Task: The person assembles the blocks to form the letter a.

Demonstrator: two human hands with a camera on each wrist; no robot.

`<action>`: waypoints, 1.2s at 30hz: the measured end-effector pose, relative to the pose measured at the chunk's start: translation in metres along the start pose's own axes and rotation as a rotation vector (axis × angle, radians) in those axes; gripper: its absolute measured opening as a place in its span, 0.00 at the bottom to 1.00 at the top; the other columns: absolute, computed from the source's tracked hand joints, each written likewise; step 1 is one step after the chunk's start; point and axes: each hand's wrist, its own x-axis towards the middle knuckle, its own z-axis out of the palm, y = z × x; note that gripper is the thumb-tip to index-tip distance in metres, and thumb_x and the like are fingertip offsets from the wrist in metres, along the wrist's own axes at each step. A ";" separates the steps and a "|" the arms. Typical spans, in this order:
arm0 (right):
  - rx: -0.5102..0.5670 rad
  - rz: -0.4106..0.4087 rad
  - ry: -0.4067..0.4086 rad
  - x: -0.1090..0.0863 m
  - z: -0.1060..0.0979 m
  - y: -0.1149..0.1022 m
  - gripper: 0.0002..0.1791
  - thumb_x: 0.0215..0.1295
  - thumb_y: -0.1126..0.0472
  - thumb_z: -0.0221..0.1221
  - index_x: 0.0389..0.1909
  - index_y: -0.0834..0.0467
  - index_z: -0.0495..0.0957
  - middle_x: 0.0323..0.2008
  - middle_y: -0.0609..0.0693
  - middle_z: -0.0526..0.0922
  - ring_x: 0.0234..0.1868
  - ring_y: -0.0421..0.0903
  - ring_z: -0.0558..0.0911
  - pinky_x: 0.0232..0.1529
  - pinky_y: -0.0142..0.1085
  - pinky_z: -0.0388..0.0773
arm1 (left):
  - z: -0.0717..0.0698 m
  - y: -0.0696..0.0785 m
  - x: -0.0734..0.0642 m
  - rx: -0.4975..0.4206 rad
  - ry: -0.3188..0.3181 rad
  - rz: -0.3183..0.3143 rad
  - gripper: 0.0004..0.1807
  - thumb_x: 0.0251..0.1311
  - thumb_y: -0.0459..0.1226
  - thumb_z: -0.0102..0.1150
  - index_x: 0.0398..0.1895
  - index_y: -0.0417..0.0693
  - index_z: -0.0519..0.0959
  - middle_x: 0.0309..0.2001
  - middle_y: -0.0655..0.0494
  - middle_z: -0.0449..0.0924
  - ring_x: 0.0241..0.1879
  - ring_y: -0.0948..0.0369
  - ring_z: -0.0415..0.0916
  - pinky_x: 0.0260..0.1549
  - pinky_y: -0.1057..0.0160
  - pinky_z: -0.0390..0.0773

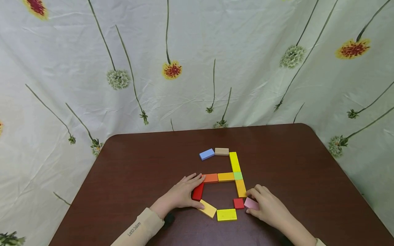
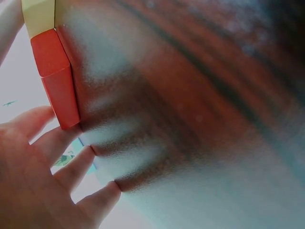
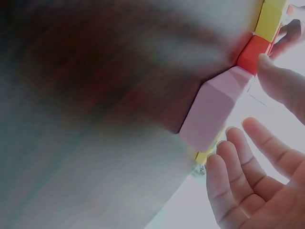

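In the head view, my left hand (image 1: 181,194) lies spread at the left of a block outline, its fingers loosely straight. Its fingertips reach the orange block (image 1: 211,178), and its thumb rests at the pale yellow block (image 1: 209,209). Between thumb and fingers stands a dark red block (image 2: 62,98). My right hand (image 1: 264,205) is over the pink block (image 1: 251,204), thumb on the near side, fingers on the far side. The right wrist view shows small gaps between its relaxed fingers (image 3: 224,169) and the pink block. A small red block (image 1: 238,203) stands beside the pink one.
A bright yellow block (image 1: 226,215) lies at the near side. Amber blocks (image 1: 226,176), a green block (image 1: 238,175) and a long yellow block (image 1: 234,162) continue the outline, with beige (image 1: 222,151) and blue (image 1: 207,154) blocks farther back. A flowered cloth (image 1: 191,95) hangs behind the brown table (image 1: 138,157).
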 end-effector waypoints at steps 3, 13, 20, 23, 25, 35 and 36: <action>0.005 0.000 -0.001 0.000 0.000 0.000 0.24 0.43 0.55 0.78 0.43 0.53 0.81 0.36 0.40 0.73 0.40 0.39 0.72 0.36 0.30 0.76 | 0.000 0.000 0.000 0.001 0.002 -0.001 0.56 0.47 0.60 0.72 0.77 0.51 0.57 0.77 0.49 0.55 0.77 0.45 0.48 0.72 0.38 0.51; 0.030 -0.089 -0.060 0.002 0.000 -0.011 0.24 0.45 0.50 0.77 0.44 0.49 0.82 0.35 0.39 0.68 0.38 0.38 0.67 0.33 0.27 0.69 | 0.000 0.000 -0.001 0.001 0.002 -0.004 0.56 0.47 0.60 0.72 0.77 0.51 0.57 0.77 0.50 0.55 0.77 0.45 0.48 0.72 0.39 0.51; 0.074 -0.258 -0.044 0.005 0.012 -0.026 0.20 0.45 0.47 0.76 0.40 0.46 0.84 0.32 0.37 0.64 0.36 0.34 0.63 0.32 0.24 0.62 | -0.001 0.001 0.000 -0.006 -0.003 -0.016 0.55 0.47 0.59 0.72 0.77 0.52 0.57 0.77 0.50 0.55 0.77 0.45 0.47 0.73 0.39 0.50; 0.067 -0.288 -0.060 0.007 0.016 -0.030 0.19 0.46 0.46 0.76 0.39 0.46 0.85 0.31 0.36 0.62 0.35 0.34 0.62 0.33 0.25 0.61 | -0.001 0.001 0.000 -0.006 -0.004 -0.019 0.55 0.47 0.59 0.72 0.77 0.52 0.57 0.77 0.50 0.55 0.77 0.45 0.47 0.73 0.39 0.50; 0.058 -0.291 -0.076 0.009 0.018 -0.031 0.18 0.46 0.46 0.76 0.38 0.45 0.85 0.31 0.36 0.61 0.34 0.34 0.61 0.33 0.25 0.60 | -0.001 0.002 0.000 -0.004 -0.005 -0.018 0.55 0.47 0.59 0.72 0.77 0.52 0.57 0.77 0.50 0.55 0.77 0.46 0.47 0.73 0.39 0.50; 0.032 -0.319 -0.073 0.012 0.018 -0.033 0.17 0.44 0.49 0.77 0.36 0.47 0.86 0.30 0.37 0.61 0.33 0.34 0.60 0.32 0.25 0.59 | -0.001 0.002 -0.001 -0.011 -0.003 -0.009 0.55 0.48 0.59 0.72 0.77 0.51 0.57 0.77 0.50 0.55 0.77 0.45 0.47 0.73 0.39 0.50; 0.031 -0.318 -0.074 0.012 0.018 -0.032 0.17 0.44 0.49 0.77 0.36 0.47 0.86 0.30 0.37 0.61 0.33 0.34 0.60 0.32 0.25 0.59 | -0.001 0.002 -0.001 -0.012 -0.002 -0.009 0.55 0.48 0.59 0.72 0.77 0.51 0.58 0.77 0.50 0.55 0.77 0.45 0.47 0.73 0.39 0.50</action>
